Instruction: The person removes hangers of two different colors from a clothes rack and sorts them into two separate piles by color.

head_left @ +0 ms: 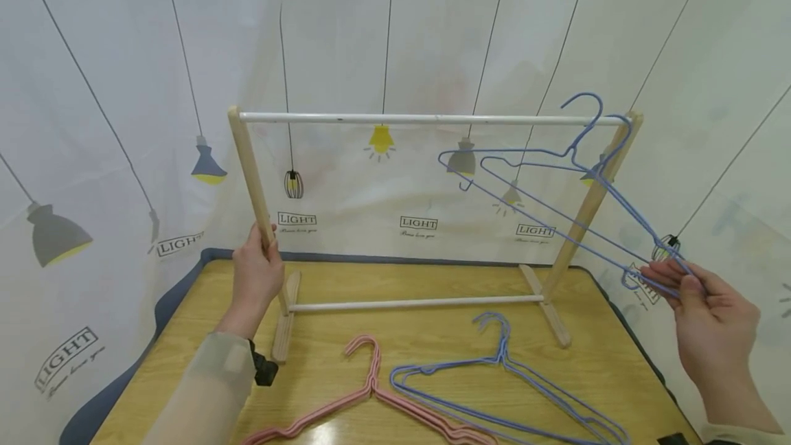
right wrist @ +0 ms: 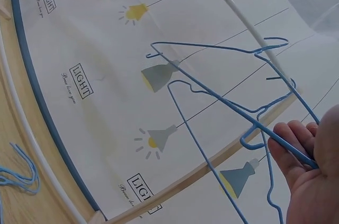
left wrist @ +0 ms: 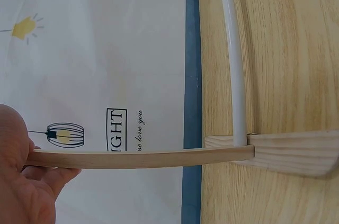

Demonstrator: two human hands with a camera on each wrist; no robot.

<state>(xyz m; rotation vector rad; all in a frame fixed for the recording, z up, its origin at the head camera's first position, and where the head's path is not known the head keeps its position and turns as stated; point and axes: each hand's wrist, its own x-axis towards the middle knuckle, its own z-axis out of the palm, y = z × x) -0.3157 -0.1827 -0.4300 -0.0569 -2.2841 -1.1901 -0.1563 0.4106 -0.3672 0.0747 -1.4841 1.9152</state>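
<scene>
My left hand [head_left: 259,283] grips the left wooden post [head_left: 248,163] of a small clothes rack about midway up. In the left wrist view, the fingers and thumb close round that post [left wrist: 137,159]. Out to the right, my right hand [head_left: 719,321] pinches two blue wire hangers [head_left: 507,150] by their lower right corner. They tilt, with their hooks up near the right end of the white top rail [head_left: 420,118]. Whether either hook touches the rail I cannot tell. In the right wrist view, the fingers [right wrist: 288,152] curl round the wire.
Several pink hangers [head_left: 373,380] lie stacked on the wooden table [head_left: 185,362] in front of the rack. Beside them is a pile of blue hangers [head_left: 502,352]. A white lower rail [head_left: 420,304] joins the rack's feet. Behind hangs a lamp-print curtain [head_left: 346,191].
</scene>
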